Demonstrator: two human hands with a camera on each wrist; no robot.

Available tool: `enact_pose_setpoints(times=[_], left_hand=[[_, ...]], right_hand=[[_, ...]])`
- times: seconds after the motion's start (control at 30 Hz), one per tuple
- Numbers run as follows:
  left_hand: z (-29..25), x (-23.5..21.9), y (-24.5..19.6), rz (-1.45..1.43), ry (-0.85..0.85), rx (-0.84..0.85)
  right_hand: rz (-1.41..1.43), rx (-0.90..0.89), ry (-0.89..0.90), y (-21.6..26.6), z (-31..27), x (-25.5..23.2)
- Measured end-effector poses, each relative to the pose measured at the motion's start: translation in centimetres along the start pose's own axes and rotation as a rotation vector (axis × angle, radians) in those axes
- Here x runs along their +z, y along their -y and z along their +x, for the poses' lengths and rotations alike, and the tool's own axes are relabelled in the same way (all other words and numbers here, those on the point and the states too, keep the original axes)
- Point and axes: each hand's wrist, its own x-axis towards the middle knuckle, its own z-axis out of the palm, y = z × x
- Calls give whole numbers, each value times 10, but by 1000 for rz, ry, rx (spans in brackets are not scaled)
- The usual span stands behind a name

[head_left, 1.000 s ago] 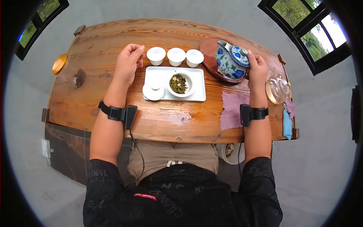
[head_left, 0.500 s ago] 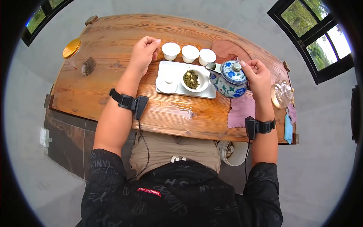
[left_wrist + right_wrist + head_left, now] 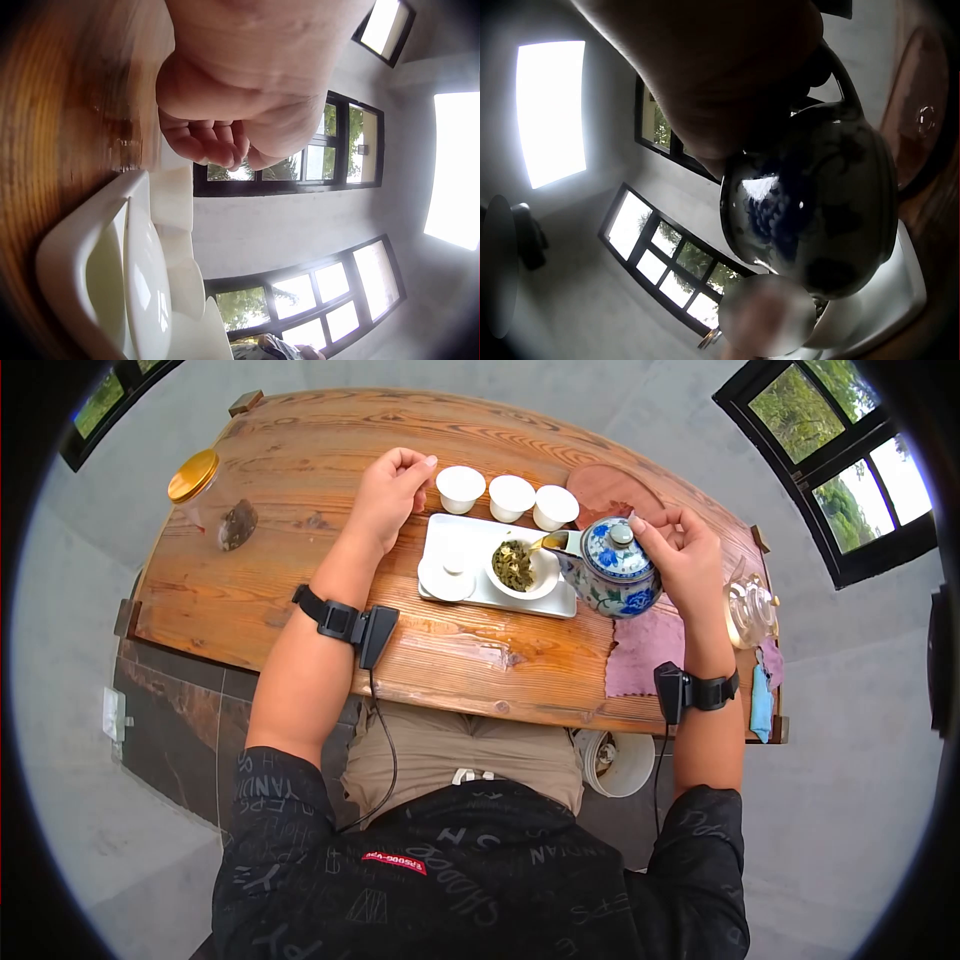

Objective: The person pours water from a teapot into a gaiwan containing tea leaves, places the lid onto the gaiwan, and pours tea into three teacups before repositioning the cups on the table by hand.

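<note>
My right hand (image 3: 685,560) grips the handle of a blue-and-white porcelain teapot (image 3: 612,585), its thumb at the lid. The teapot tilts left, and a thin stream (image 3: 540,544) runs from its spout into a white bowl (image 3: 540,582) holding wet green tea leaves (image 3: 513,567). This bowl stands on a white rectangular tray (image 3: 490,596), with a white lid (image 3: 446,580) to its left. Loosely curled and holding nothing, my left hand (image 3: 388,495) is beside the leftmost of three white cups (image 3: 460,488). The left wrist view shows its fingers (image 3: 214,142) bent towards the palm.
Behind the teapot lies a round reddish board (image 3: 610,490). A pink cloth (image 3: 645,658), a glass teapot (image 3: 750,610) and a blue cloth (image 3: 761,705) are at the right. A yellow-lidded jar (image 3: 195,480) stands far left. Below the table edge is a white bucket (image 3: 628,772).
My right hand has lifted the teapot off the round board, brought it left and nearer to the bowl, and tipped it. A stream now flows from the spout. The left hand keeps its pose.
</note>
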Motion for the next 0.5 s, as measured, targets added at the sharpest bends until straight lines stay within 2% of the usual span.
enact_pose_setpoints(times=[0.5], left_hand=[[1,0,0,3,9,4]], right_hand=[[-71,-2,6,24,5,-3]])
